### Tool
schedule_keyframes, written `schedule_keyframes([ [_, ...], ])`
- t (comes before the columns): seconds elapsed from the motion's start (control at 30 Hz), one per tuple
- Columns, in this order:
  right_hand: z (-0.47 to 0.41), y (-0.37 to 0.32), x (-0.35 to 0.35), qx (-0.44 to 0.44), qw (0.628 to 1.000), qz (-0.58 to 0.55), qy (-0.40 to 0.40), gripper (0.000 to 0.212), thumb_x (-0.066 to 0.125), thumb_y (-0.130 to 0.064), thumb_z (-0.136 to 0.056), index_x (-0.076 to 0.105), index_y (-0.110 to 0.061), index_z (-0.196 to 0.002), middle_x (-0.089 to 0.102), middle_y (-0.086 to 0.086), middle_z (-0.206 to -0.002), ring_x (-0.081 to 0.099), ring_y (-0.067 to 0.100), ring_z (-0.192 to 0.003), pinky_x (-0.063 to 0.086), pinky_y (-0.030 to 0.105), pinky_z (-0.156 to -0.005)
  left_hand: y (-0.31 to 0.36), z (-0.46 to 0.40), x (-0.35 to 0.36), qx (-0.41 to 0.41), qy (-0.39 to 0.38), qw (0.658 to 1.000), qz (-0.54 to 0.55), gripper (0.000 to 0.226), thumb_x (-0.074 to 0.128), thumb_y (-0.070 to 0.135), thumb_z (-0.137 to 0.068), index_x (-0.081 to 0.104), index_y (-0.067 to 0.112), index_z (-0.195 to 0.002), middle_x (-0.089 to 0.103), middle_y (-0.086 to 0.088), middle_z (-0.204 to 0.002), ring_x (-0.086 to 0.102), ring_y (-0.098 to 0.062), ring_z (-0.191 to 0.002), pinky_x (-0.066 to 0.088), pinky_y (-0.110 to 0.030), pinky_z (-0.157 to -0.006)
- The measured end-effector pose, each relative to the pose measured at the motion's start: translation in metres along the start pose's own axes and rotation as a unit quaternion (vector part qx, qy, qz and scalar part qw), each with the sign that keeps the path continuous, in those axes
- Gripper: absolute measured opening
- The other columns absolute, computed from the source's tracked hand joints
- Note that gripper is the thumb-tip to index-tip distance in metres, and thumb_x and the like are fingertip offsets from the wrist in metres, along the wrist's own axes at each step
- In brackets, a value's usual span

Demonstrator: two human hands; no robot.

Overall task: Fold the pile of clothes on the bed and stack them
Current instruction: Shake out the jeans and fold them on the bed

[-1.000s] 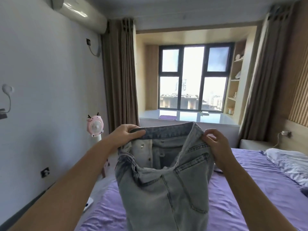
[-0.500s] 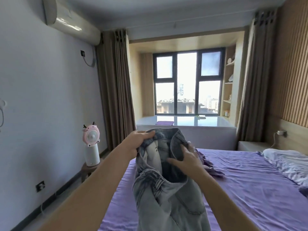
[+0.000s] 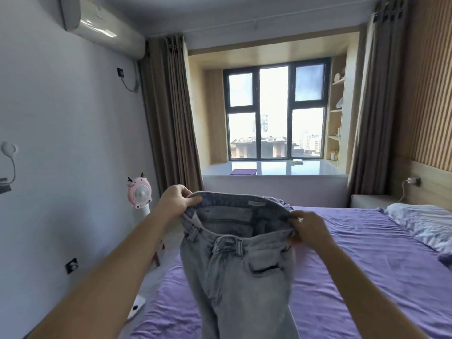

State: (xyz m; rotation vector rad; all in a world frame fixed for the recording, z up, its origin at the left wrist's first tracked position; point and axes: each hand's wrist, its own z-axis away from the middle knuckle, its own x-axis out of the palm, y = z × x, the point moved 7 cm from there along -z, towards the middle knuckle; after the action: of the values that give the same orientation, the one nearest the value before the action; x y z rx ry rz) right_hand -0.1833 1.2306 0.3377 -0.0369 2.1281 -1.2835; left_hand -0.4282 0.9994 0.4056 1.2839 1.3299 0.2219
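The left hand pinches the left end of the waistband of the jeans, thumb over the top edge. The right hand grips the right end, fingers closed on the denim. The waistband gapes open between them, and the legs hang over the bed near its left edge. A crumpled purple cloth shows just behind the waistband. A pillow lies at the bed's right edge.
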Motion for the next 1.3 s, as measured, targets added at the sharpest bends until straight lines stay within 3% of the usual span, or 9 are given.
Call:
schedule_keyframes([
  [0.17,0.008,-0.014,-0.018,0.099,0.965,-0.243,-0.027,0.017,0.051,0.009,-0.089,0.06,0.004,-0.103,0.062,0.017,-0.084,0.064,0.02,-0.05,0.057,0.026,-0.049,-0.016,0.016,-0.01,0.047,-0.078,0.993,-0.076,0.014,0.073,0.025,-0.084,0.069,0.012,-0.085,0.065,0.0,-0.072,0.059,-0.014,-0.066,0.045,-0.023,-0.062],
  [0.4,0.056,-0.031,-0.013,0.146,0.929,-0.335,-0.05,0.018,0.051,0.006,-0.088,0.066,-0.002,-0.083,0.062,0.007,-0.062,0.059,0.014,-0.05,0.053,0.021,-0.048,-0.034,0.037,-0.01,0.067,-0.126,0.989,-0.035,0.01,0.058,0.016,-0.093,0.063,0.012,-0.086,0.062,-0.001,-0.08,0.054,-0.013,-0.076,0.039,-0.018,-0.062],
  [0.7,0.11,-0.051,-0.051,0.045,0.996,-0.052,0.065,0.023,0.044,-0.009,-0.092,0.063,-0.015,-0.08,0.051,0.005,-0.047,0.049,0.019,-0.035,0.041,0.022,-0.036,-0.055,0.083,-0.016,0.057,-0.112,0.983,0.13,0.019,0.045,0.029,-0.094,0.054,0.013,-0.088,0.057,-0.003,-0.087,0.052,-0.022,-0.088,0.039,-0.033,-0.074],
  [0.8,0.134,-0.059,-0.054,0.047,0.998,-0.039,0.036,0.021,0.041,-0.009,-0.095,0.06,-0.014,-0.089,0.059,0.009,-0.064,0.063,0.03,-0.047,0.052,0.03,-0.043,-0.049,0.102,-0.017,0.012,-0.231,0.945,0.229,0.06,0.064,0.063,-0.075,0.055,0.014,-0.108,0.067,-0.007,-0.101,0.066,-0.023,-0.095,0.052,-0.034,-0.08],
  [0.87,0.154,-0.055,-0.054,0.06,0.989,-0.133,-0.036,0.014,0.053,-0.01,-0.094,0.06,-0.013,-0.106,0.064,0.011,-0.083,0.068,0.026,-0.06,0.057,0.031,-0.053,-0.052,0.112,-0.019,-0.002,-0.305,0.921,0.242,0.085,0.082,0.058,-0.054,0.049,0.013,-0.117,0.065,-0.012,-0.11,0.069,-0.022,-0.096,0.056,-0.035,-0.082],
  [0.93,0.175,-0.054,-0.056,0.048,0.984,-0.129,-0.11,0.043,0.069,-0.014,-0.084,0.054,-0.02,-0.123,0.061,0.006,-0.109,0.068,0.021,-0.087,0.057,0.027,-0.071,-0.054,0.12,-0.023,0.014,-0.354,0.907,0.228,0.093,0.093,0.043,-0.043,0.046,0.012,-0.117,0.063,-0.017,-0.111,0.07,-0.024,-0.095,0.057,-0.033,-0.078],
  [1.07,0.199,-0.056,-0.07,-0.016,0.991,0.122,-0.052,0.061,0.074,-0.01,-0.08,0.044,-0.019,-0.133,0.053,0.001,-0.118,0.056,0.021,-0.106,0.049,0.036,-0.09,-0.044,0.125,-0.02,0.088,-0.305,0.943,0.098,0.07,0.088,0.012,-0.062,0.046,0.008,-0.117,0.064,-0.019,-0.11,0.066,-0.029,-0.103,0.056,-0.042,-0.085],
  [1.17,0.209,-0.057,-0.095,0.002,0.98,0.184,0.079,0.036,0.07,-0.021,-0.082,0.055,-0.017,-0.115,0.06,0.001,-0.095,0.058,0.026,-0.09,0.05,0.047,-0.081,-0.022,0.128,-0.014,0.131,-0.231,0.962,0.061,0.059,0.086,0.01,-0.067,0.048,0.008,-0.112,0.067,-0.013,-0.102,0.064,-0.028,-0.102,0.053,-0.045,-0.09],
  [1.3,0.218,-0.06,-0.131,-0.014,0.956,0.221,0.193,0.019,0.067,-0.027,-0.083,0.06,-0.017,-0.098,0.058,0.002,-0.083,0.051,0.024,-0.081,0.04,0.036,-0.066,0.013,0.134,-0.012,0.188,-0.15,0.97,0.024,0.033,0.086,0.023,-0.068,0.059,0.019,-0.088,0.064,0.003,-0.084,0.062,-0.022,-0.088,0.048,-0.033,-0.076],
])
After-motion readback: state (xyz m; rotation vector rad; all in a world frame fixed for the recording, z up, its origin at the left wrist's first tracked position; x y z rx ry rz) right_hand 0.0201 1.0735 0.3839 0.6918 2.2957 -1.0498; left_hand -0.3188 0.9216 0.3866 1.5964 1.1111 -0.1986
